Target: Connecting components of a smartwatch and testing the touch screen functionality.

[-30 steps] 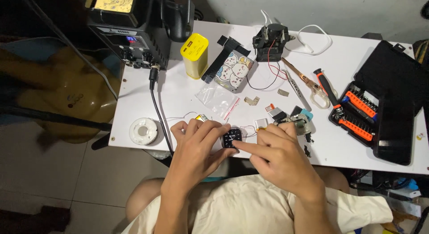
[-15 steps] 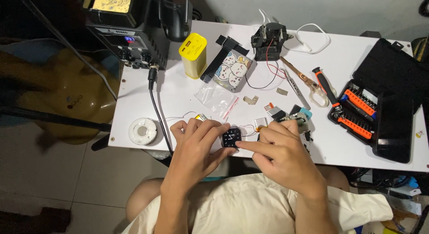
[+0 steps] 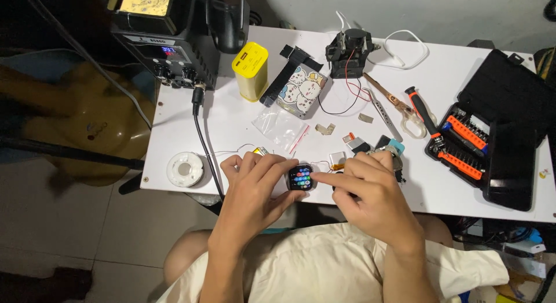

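A small square smartwatch body (image 3: 300,178) with a lit screen of coloured icons rests at the near edge of the white table (image 3: 231,129). My left hand (image 3: 255,190) holds it by its left side, fingers curled over it. My right hand (image 3: 365,193) points its forefinger at the screen's right edge, touching it. Thin wires and an orange flex strip trail from the watch toward small parts behind it.
A black soldering station (image 3: 168,37) with its cable, a yellow box (image 3: 251,70), a solder spool (image 3: 185,169), a clear plastic bag (image 3: 281,127), tweezers, scissors (image 3: 397,106) and an open black screwdriver-bit case (image 3: 492,129) surround the work spot.
My hands and the watch have stayed in nearly the same place; the right forefinger keeps touching the screen.
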